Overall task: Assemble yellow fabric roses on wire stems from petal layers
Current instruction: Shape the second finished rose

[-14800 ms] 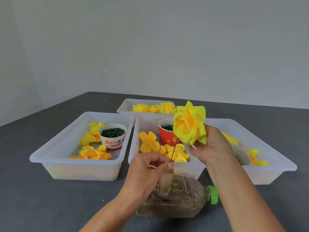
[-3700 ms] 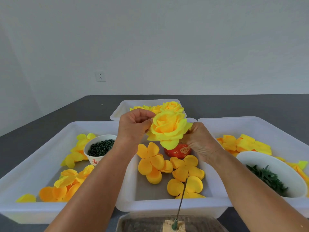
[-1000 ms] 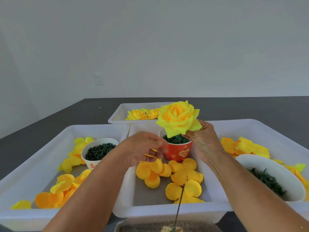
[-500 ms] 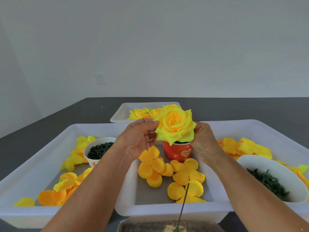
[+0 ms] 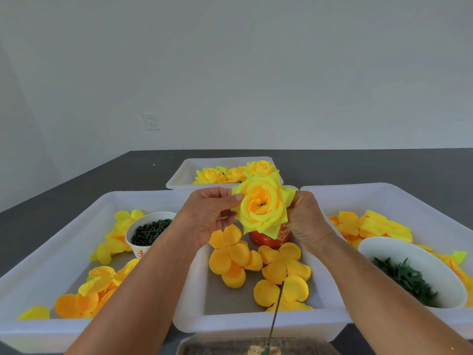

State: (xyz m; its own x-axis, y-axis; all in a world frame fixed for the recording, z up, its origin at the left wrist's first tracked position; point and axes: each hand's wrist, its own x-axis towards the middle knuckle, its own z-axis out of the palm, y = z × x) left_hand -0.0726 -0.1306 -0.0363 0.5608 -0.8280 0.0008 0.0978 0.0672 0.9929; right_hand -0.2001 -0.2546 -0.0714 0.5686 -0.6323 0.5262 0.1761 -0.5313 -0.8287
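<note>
I hold a full yellow fabric rose (image 5: 262, 208) above the middle tray (image 5: 253, 322), its open face tilted toward me. My left hand (image 5: 208, 216) pinches the rose's left outer petals with thumb and fingers. My right hand (image 5: 308, 221) grips the rose from its right side and behind. Flat orange-yellow petal layers (image 5: 231, 254) lie on the middle tray's floor. A thin wire stem (image 5: 276, 313) stands upright at the bottom edge, stuck in a small block (image 5: 263, 351).
A far tray (image 5: 179, 175) holds finished roses (image 5: 234, 172). The left tray (image 5: 51, 326) has loose petals and a white cup of dark green pieces (image 5: 149, 231). A red cup (image 5: 270, 239) sits behind the rose. The right tray (image 5: 409, 201) holds petals and a white bowl of green leaves (image 5: 412, 272).
The rose has tipped from upright to face me and dropped slightly. My left hand rose from near the tray's petals to pinch the flower's left edge.
</note>
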